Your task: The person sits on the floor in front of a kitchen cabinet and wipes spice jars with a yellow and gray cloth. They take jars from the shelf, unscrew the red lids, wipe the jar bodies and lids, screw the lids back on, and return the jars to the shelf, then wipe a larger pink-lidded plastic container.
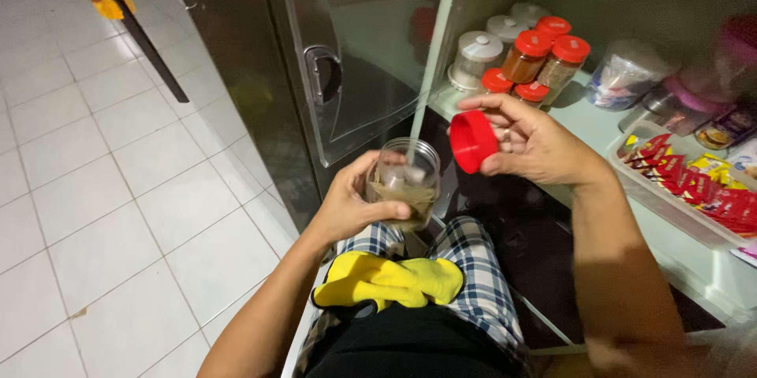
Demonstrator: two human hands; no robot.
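From the head camera we see the left hand [351, 204] wrapped tight around an open glass jar [406, 181] above the lap. The right hand [536, 141] pinches its red lid [473, 141] just beside it, near the shelf's [583, 122] front edge, where red-capped spice jars [536, 55] stand. A yellow cloth [386, 279] lies on the checked shorts [481, 268].

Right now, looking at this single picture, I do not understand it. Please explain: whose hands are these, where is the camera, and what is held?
There is no machine here. A camera worn on a person's head looks down at their own bare hands. The left hand holds an open clear glass jar. The right hand holds its round red plastic lid. A yellow cloth lies on the lap. On the pale green shelf stand red-lidded spice jars.
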